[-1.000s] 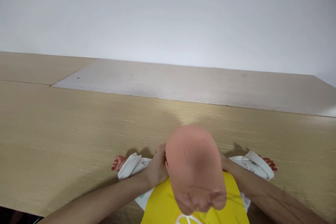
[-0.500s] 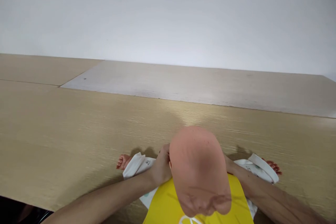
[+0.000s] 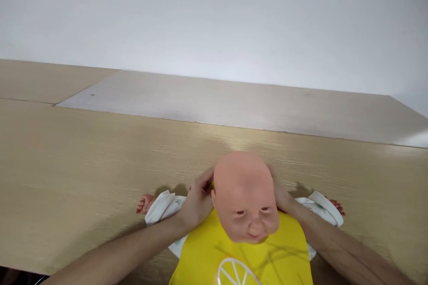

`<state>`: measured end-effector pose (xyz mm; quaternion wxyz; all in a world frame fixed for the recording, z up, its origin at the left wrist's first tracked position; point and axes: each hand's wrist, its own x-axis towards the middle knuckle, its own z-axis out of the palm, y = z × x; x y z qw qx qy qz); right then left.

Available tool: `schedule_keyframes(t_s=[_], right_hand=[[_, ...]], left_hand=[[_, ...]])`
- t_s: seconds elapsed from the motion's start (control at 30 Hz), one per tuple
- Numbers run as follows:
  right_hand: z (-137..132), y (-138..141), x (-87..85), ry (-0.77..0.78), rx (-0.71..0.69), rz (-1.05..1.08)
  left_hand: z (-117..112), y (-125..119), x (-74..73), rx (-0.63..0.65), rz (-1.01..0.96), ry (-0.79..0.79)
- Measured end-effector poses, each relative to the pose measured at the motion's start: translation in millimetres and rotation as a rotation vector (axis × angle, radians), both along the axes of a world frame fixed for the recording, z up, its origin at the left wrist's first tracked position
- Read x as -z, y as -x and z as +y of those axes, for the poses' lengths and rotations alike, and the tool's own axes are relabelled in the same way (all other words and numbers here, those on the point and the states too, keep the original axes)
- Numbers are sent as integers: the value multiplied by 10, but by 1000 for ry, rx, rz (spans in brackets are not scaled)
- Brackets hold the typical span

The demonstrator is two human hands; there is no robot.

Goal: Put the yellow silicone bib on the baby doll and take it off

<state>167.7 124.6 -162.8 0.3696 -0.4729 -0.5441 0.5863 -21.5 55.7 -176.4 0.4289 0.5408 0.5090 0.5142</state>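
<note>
Bald, pink, smooth-surfaced baby doll (image 3: 247,213) in white printed garment (image 3: 163,207): located front-centre on pale wood-grain table (image 3: 76,164), arms spread sideways. Yellow sheet bib (image 3: 203,249) with white citrus-slice outline: draped over chest, below chin. Left hand (image 3: 197,200): curled beside head (image 3: 245,187), fingertips hidden behind. Right hand (image 3: 280,189): mostly hidden at opposite side. Grip not determinable for either. Expect, by judgement, firm, slightly slippery head; thin, flexible bib. Support head from both sides; grasp bib by neck edges.

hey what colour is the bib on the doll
The bib is yellow with a white wheel-like outline, seen best in the head view.
</note>
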Motion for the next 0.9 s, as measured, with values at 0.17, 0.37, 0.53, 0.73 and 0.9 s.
schedule_keyframes(t_s=[0.17, 0.37, 0.53, 0.73, 0.9], right_hand=[[8, -17, 82, 90, 168, 129], [65, -63, 158, -159, 173, -27], [153, -148, 254, -424, 177, -341], [222, -152, 341, -466, 135, -412], [235, -151, 351, -457, 117, -429]], left_hand=[[69, 77, 116, 18, 100, -14], [119, 109, 60, 26, 272, -12], [186, 139, -3, 46, 522, -44], [212, 139, 5, 48, 607, -58], [206, 145, 22, 30, 645, -38]])
